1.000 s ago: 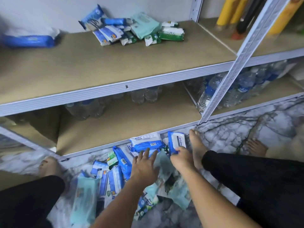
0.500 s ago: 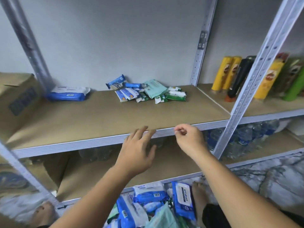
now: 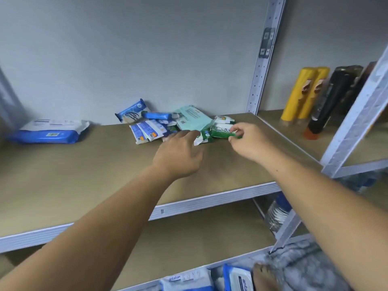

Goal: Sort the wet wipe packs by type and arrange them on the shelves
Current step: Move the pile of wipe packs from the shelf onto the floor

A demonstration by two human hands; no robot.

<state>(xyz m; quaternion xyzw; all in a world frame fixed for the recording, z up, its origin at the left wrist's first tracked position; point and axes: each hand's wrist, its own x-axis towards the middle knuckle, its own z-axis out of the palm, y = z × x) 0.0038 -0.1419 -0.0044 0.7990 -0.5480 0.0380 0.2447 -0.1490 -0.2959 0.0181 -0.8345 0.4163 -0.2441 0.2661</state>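
Scanning the upper shelf [image 3: 84, 175] from the left: one big blue pack [image 3: 48, 133] lies flat on its own at the far end, well apart from the rest. Mid-shelf, against the back wall, sits a mixed pile [image 3: 168, 124]. It has small blue packs [image 3: 147, 131] on its left side, a mint pack [image 3: 192, 119] across the middle and green ones on its right edge.

Next, the left grip [image 3: 180, 154] is palm down, fingers straight and relaxed, holding nothing. Its fingertips reach the pile's front by a small green-and-white pack [image 3: 202, 139]; can't tell if they touch it.

Live item is the green pack [image 3: 220, 132]. Its long axis runs left-right along the shelf, and its right end points at the right grip [image 3: 249, 141], which pinches that end between thumb and forefinger. So the right grip is nearer and has it; the left one is closer to the blue side.

Judgement: the step is pulling greens out of the pile, and sorting has barely begun. Draw the pack rightward along its own axis, or the mint pack just beside it may shift.

Past the post [image 3: 262, 59], yellow cans [image 3: 302, 93] and a black can [image 3: 329, 101] stand in the next bay. More packs [image 3: 189, 280] lie on the floor below.
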